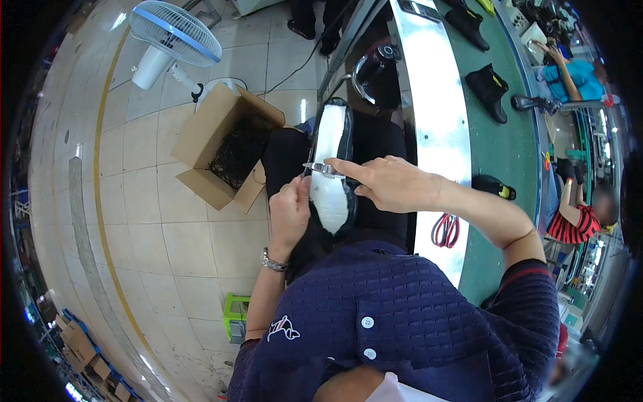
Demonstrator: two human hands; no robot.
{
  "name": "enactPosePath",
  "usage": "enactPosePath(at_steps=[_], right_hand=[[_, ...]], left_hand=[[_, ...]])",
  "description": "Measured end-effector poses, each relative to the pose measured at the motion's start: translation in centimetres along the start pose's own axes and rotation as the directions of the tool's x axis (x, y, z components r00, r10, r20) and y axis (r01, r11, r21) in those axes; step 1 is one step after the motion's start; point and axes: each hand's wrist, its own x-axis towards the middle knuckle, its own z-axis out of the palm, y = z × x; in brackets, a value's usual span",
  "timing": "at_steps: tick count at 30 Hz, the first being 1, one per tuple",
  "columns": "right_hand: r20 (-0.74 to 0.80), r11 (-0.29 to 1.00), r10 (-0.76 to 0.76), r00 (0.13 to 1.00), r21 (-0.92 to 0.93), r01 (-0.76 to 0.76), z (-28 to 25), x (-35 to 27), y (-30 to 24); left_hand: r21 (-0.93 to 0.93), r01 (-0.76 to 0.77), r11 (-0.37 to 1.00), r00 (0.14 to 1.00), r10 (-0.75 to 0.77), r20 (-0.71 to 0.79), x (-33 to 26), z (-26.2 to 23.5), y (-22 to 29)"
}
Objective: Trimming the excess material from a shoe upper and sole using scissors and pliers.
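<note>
We are holding a black shoe with a white sole [330,167] sole-up over our lap, so its underside faces us. Our left hand [289,213] is wrapping its fingers around the heel end to steady it. Our right hand [395,184] is pinching a small metal tool [321,168] flat against the sole. An open cardboard box [224,147] is sitting on the floor just beside us; red-handled scissors [445,230] are lying on the green tabletop [499,144].
</note>
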Motion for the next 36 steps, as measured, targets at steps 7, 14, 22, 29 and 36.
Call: enactPosePath(at_steps=[7, 14, 22, 29, 36], right_hand=[[-0.034, 0.989, 0.009, 0.999, -0.147, -0.014, 1.9, -0.8, 0.6], [-0.211, 0.998, -0.059, 0.976, -0.016, 0.057, 4.6, -1.2, 2.4], [0.057, 0.980, -0.077, 0.995, -0.181, 0.086, -3.9, -1.4, 0.3], [-0.223, 0.905, -0.174, 0.959, -0.421, 0.066, -3.3, 4.8, 8.1], [-0.224, 0.961, -0.153, 0.962, -0.261, 0.092, -1.8, 3.6, 5.1]], left_hand=[[0.054, 0.042, 0.998, 0.994, -0.047, 0.102, -0.5, 0.2, 1.0], [-0.712, 0.700, -0.062, 0.698, -0.150, 0.700, 4.4, 3.2, -3.2], [-0.774, 0.543, 0.327, 0.839, -0.160, 0.520, 4.7, 4.0, -2.0], [-0.758, 0.552, 0.348, 0.822, -0.071, 0.565, 5.3, 2.9, -1.0], [-0.722, 0.587, 0.367, 0.795, -0.091, 0.600, 5.3, 1.7, -0.8]])
